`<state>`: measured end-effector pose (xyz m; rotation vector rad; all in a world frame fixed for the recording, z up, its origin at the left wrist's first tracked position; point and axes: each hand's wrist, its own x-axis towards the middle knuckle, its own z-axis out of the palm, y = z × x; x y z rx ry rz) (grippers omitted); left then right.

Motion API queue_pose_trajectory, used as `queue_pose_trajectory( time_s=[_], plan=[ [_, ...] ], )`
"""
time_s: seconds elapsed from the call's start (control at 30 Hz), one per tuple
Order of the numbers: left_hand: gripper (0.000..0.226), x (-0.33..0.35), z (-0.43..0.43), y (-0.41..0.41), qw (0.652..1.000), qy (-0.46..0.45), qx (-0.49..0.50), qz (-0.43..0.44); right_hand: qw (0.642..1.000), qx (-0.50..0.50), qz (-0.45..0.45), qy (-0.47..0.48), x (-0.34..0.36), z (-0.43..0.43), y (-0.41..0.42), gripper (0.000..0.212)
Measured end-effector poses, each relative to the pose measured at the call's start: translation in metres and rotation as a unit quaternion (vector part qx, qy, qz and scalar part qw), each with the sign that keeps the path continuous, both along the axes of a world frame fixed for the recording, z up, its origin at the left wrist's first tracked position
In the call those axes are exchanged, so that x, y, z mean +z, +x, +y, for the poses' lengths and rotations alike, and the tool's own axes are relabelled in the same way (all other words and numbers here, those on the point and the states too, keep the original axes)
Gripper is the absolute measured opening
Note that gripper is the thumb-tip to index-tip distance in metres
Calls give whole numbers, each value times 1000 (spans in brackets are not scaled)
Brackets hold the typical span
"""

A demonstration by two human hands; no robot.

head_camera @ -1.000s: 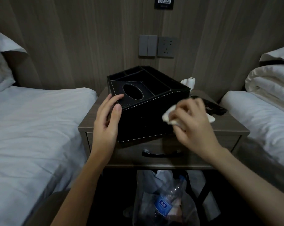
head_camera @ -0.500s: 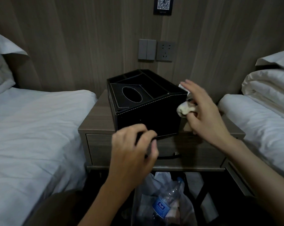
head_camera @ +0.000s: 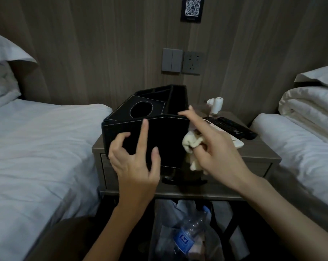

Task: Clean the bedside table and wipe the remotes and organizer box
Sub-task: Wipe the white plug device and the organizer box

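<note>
Both hands work the organizer box (head_camera: pixel 159 136): my left grip (head_camera: pixel 135 159) spread open steadying it, right grip (head_camera: pixel 214 147) pinching the cloth (head_camera: pixel 191 146), next wiping its side.

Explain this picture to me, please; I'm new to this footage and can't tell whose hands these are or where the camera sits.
There is no machine here: a person wears a wide-angle camera on the head, looking forward and down, so the two arms reach in from the bottom. The left hand rests spread on the near side of a black organizer box, which has a round opening on top and sits tilted on the bedside table. The right hand holds a crumpled white cloth beside the box, its forefinger touching the box's top edge. On the table behind lie a black remote, something white under it, and a small white device. Beds flank the table; a bagged plastic bottle sits below.
</note>
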<state>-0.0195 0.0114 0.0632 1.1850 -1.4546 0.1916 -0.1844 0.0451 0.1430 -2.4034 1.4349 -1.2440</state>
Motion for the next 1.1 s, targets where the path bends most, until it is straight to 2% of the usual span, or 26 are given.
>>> queue_pose_trajectory(
  time_s=[0.23, 0.43, 0.57, 0.7, 0.83, 0.9, 1.0, 1.1],
  plan=[
    [55, 12, -16, 39, 990, 1, -87, 109, 998, 63, 4, 7, 7, 4, 43, 81],
    [49, 19, -31, 64, 978, 46, -134, 156, 996, 91, -19, 2, 8, -8, 69, 78],
    [41, 30, -38, 68, 939, 102, -200, 262, 992, 123, 18, 8, 13, -16, 85, 78],
    [39, 37, -51, 76, 922, 128, -243, 272, 988, 150, 31, 21, 16, -25, 96, 78],
    [40, 42, -69, 82, 886, 138, -301, 324, 987, 145, 53, 50, 22, -36, 105, 79],
    [40, 48, -73, 86, 880, 154, -307, 328, 984, 149, 73, 60, 28, -37, 104, 80],
    [38, 52, -68, 92, 869, 154, -319, 346, 988, 128, 89, -2, 34, -35, 94, 75],
    [33, 48, -58, 96, 861, 147, -323, 365, 988, 70, 50, -127, 32, -34, 85, 48]
  ],
)
